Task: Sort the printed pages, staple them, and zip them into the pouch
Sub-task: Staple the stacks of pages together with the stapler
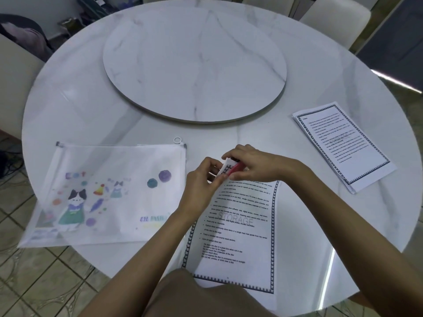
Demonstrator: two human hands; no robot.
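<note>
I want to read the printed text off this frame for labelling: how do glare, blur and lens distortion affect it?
Head view: wide-angle bend curves the table rim; bright glare streaks lie on its right edge; the pouch looks soft and smeared at its left side; the near page shows a readable "STORAGE" watermark, though its body text is only partly legible; the far stack is too small to read.

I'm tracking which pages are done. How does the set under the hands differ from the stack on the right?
The near set has its top corner lifted and pinched by the left hand, with the right hand pressing a red stapler onto it. The right stack lies flat, untouched, slightly fanned. Both show bordered printed text.
</note>
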